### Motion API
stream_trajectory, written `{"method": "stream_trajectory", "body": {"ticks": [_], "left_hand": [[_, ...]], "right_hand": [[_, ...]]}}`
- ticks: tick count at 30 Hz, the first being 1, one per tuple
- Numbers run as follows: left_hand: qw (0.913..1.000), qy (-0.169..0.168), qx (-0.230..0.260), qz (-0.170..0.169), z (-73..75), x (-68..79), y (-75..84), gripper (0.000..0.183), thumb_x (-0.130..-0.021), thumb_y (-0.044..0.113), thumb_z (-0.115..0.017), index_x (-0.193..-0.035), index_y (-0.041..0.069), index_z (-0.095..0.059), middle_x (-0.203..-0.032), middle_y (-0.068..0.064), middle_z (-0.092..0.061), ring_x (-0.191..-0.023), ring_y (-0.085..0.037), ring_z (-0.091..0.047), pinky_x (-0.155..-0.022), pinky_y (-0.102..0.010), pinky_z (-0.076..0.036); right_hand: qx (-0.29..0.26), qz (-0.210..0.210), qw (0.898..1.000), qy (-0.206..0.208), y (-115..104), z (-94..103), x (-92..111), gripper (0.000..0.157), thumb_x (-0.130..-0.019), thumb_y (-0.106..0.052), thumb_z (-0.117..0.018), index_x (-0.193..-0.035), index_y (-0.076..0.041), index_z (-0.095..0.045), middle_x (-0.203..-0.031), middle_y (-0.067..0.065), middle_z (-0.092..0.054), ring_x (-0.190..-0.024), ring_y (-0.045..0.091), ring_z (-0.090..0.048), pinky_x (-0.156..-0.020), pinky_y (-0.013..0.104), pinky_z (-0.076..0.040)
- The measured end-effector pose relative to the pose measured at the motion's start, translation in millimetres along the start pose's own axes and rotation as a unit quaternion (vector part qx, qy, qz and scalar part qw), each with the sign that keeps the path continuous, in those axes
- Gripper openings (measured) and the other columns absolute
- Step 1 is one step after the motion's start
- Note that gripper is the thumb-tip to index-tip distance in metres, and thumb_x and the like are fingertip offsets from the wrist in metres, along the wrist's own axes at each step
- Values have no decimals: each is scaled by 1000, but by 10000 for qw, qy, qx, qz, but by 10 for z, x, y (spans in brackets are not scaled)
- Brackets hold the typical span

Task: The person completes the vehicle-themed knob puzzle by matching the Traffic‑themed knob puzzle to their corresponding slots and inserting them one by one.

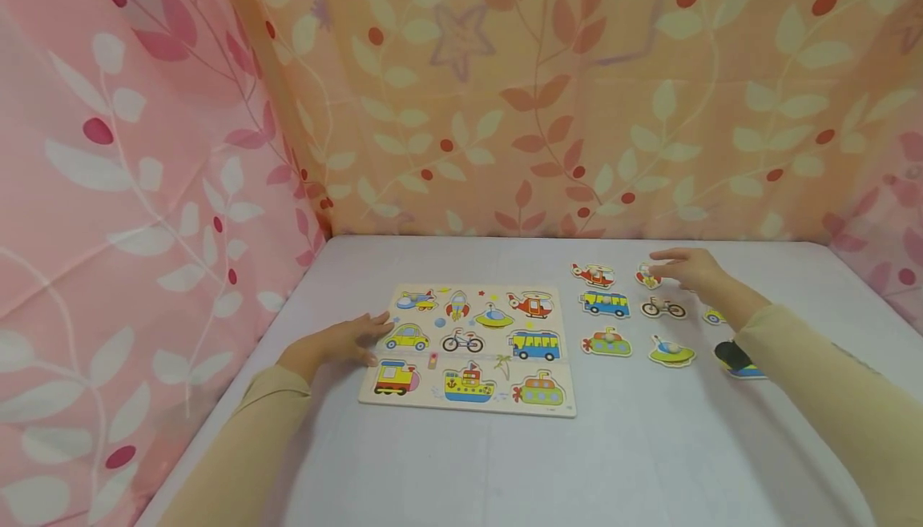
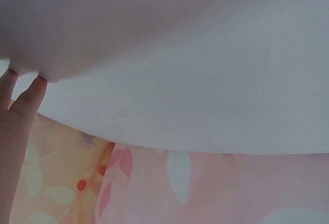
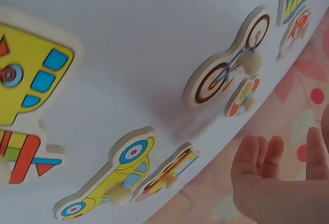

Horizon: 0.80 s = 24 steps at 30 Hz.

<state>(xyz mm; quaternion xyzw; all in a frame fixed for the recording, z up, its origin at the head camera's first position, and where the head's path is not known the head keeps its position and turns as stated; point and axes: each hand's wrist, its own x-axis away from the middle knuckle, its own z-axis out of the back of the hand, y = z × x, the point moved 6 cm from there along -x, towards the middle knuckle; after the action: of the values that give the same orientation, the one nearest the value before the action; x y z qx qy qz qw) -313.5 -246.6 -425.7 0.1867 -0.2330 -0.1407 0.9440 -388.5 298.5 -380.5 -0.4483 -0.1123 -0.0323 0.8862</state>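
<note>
A wooden puzzle board printed with vehicles lies on the table. At its left edge rests my left hand, fingers spread; the left wrist view shows two of its fingertips against the white surface. My right hand hovers over the rocket piece, its fingers loosely bent and holding nothing. In the right wrist view, the right hand is apart from the rocket piece. Just in front of that piece is the bicycle piece, with a wooden knob.
Other knobbed pieces lie right of the board: helicopter, bus, submarine and flying saucer. The right forearm partly covers the car piece. A train piece shows beyond it. Patterned curtains border the white table.
</note>
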Motion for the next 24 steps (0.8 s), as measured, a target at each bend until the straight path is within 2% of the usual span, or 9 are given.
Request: {"method": "stream_trajectory", "body": {"ticks": [5,10,14,17,20,24], "left_hand": [[9999,-5,-31,118,-20,-9,-35,74,-86,24,-73,-150,18,-38,-161,-6,-20,-147,-38,-6,-112,-63,-11],[9999,15,-57,90,-15,0,-31,74,-86,25,-73,-150,19,-38,-161,-6,-21,-147,-38,-7,-112,-63,-11],[10000,29,-24,75,-7,18,-12,73,-87,25,-72,-150,19,-38,-160,-7,-22,-147,-38,-6,-112,-63,-11],[9999,28,13,96,-9,21,-7,72,-87,26,-72,-150,20,-38,-160,-6,-21,-147,-38,-6,-112,-63,-11],[9999,30,8,101,-7,19,-9,72,-87,26,-72,-150,19,-38,-161,-6,-21,-147,-38,-7,-112,-63,-11],[9999,13,-29,97,-10,9,-13,73,-87,24,-72,-150,18,-38,-161,-6,-20,-147,-37,-7,-113,-61,-10]], "right_hand": [[165,109,9998,-89,54,42,-55,62,-97,-22,-59,-145,7,-33,-149,36,-23,-134,51,-26,-107,60,-30],[209,139,9996,-106,122,71,-126,62,-96,-20,-61,-144,8,-34,-142,38,-32,-129,49,-33,-106,59,-33],[352,112,9993,-96,185,84,-212,62,-94,-22,-63,-143,6,-37,-137,37,-39,-117,44,-43,-97,54,-42],[487,3,9987,-147,247,83,-294,62,-93,-24,-64,-143,4,-39,-136,35,-40,-111,40,-45,-91,49,-44],[424,-104,9986,-290,297,65,-371,64,-93,-23,-64,-145,4,-36,-140,35,-35,-114,40,-44,-97,51,-42],[97,-316,9983,-477,331,24,-430,66,-94,-19,-64,-147,4,-32,-149,33,-24,-125,42,-36,-108,54,-31]]}}
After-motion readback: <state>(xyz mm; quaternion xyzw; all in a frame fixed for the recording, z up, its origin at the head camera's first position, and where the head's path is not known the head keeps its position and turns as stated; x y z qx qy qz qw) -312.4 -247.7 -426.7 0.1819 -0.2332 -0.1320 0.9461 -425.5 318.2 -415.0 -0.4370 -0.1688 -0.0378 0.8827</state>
